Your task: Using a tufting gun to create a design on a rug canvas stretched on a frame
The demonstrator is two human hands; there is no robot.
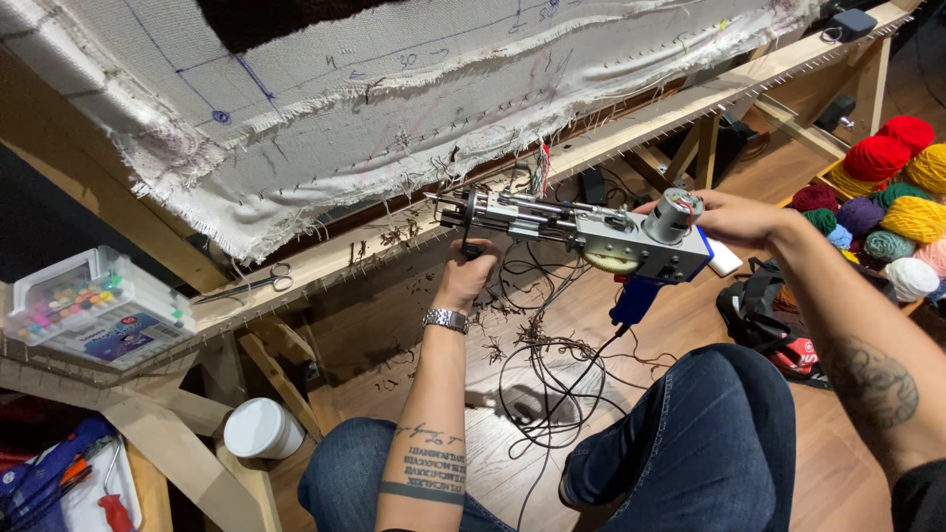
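Below the frayed backing cloth (394,108) stretched on the wooden frame (670,103), a tufting gun (581,232) sits level over the person's knees, needle end toward the cloth. Left hand (468,271) is clenched around the gun's front handle; right hand (734,219) grasps the rear by the motor. Yarn balls (887,197) lie right, scissors (251,286) on the frame ledge.

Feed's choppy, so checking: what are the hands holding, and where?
Both hold the tufting gun: left hand under its front, right hand at the motor end.
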